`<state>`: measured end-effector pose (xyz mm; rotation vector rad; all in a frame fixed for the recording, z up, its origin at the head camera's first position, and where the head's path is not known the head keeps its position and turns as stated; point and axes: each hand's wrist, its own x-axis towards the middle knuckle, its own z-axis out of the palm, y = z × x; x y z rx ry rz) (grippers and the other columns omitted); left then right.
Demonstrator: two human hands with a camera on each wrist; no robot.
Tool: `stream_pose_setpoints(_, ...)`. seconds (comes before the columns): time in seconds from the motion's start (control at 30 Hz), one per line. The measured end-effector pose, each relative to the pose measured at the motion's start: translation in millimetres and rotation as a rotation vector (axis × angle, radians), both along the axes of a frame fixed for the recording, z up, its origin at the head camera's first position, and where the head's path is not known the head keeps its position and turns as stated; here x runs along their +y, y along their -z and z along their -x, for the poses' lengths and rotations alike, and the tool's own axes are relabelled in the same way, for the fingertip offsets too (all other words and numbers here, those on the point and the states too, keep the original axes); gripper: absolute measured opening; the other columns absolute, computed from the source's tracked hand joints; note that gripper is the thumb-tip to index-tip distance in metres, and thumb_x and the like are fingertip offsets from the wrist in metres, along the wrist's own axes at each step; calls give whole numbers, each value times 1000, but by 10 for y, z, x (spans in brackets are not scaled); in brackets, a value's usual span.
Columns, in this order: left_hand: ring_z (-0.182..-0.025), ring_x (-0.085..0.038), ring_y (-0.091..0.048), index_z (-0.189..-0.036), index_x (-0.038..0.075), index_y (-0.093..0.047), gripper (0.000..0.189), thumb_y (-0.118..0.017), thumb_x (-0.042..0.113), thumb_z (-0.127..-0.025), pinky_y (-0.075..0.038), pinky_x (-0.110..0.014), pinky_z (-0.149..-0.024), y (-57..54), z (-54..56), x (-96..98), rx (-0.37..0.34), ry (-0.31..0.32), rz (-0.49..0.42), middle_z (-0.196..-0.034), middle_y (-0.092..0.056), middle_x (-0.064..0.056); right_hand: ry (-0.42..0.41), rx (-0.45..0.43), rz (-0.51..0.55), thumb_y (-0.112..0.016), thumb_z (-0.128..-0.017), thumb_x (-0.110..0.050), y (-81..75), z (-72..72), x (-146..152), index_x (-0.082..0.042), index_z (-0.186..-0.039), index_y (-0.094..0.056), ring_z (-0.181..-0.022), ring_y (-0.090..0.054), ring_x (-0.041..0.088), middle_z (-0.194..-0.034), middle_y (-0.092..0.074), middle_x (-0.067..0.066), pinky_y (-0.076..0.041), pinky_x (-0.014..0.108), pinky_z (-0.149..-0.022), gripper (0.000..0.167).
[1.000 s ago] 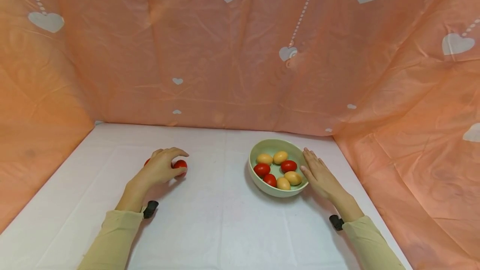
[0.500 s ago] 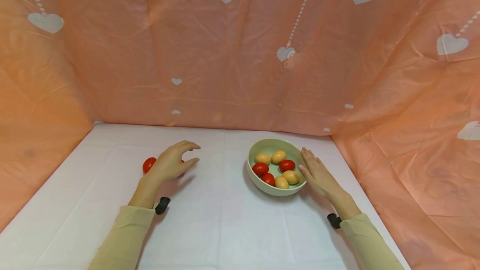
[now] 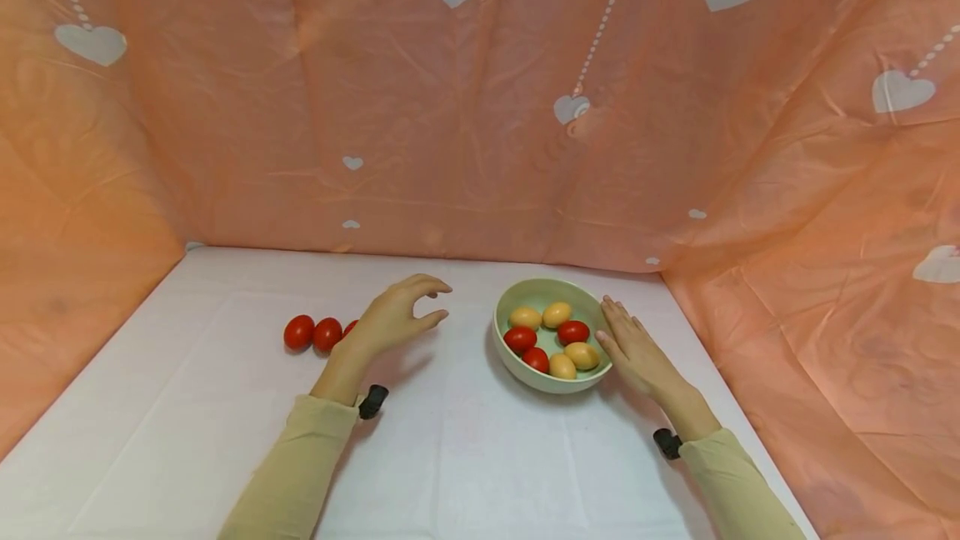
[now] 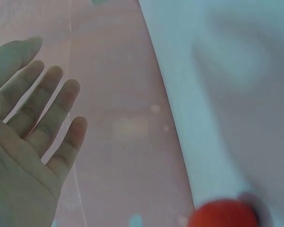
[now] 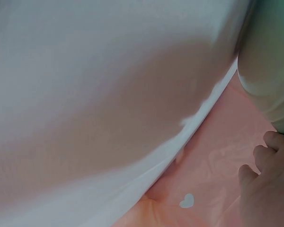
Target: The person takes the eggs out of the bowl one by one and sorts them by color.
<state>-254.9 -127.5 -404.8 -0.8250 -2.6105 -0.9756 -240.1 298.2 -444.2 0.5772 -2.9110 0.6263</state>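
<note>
In the head view my left hand [image 3: 393, 315] hovers over the table between the row of red tomatoes and the bowl. The left wrist view shows its palm bare and its fingers spread. Behind its wrist lie egg-shaped red tomatoes, a left one [image 3: 298, 332], a middle one [image 3: 327, 335] and a third [image 3: 350, 327] partly hidden by the hand. A pale green bowl [image 3: 551, 385] holds red tomatoes [image 3: 519, 339] and several yellow egg-shaped pieces [image 3: 582, 355]. Straight-fingered, my right hand [image 3: 637, 352] rests against the bowl's right rim; in the right wrist view its fingertips meet the bowl's side [image 5: 267, 71].
A white cloth [image 3: 442, 457] covers the table. Orange curtains [image 3: 420, 107] printed with white hearts stand round the back and both sides. Each wrist carries a black camera, the left one [image 3: 372, 401] and the right one [image 3: 667, 443].
My left hand has moved right, away from the red tomatoes and toward the bowl, uncovering more of them. The right hand has stayed at the bowl.
</note>
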Motion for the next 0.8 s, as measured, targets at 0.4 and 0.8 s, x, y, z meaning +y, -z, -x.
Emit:
stream_pose_setpoints(0.4,-110,-21,-66,-130,8,-70,36,-76,16,-95,-55,-40,-95,-59,142,589,-23,163,32,-128,-68,-4,6,-2,7,-39,-113,-35,-3,0,0,6,-162,-22,-156,-17,46,-169,-22,25,-14,64,-124,66)
stream_pose_setpoints(0.8,-109,-24,-66,-129,4,-70,34,-73,11,-97,-55,-35,-93,-141,332,1130,-181,356,219,-127,-68,-9,7,-8,11,-39,-113,-35,-3,-3,2,6,-162,-21,-156,-16,46,-169,-21,25,-14,64,-123,66)
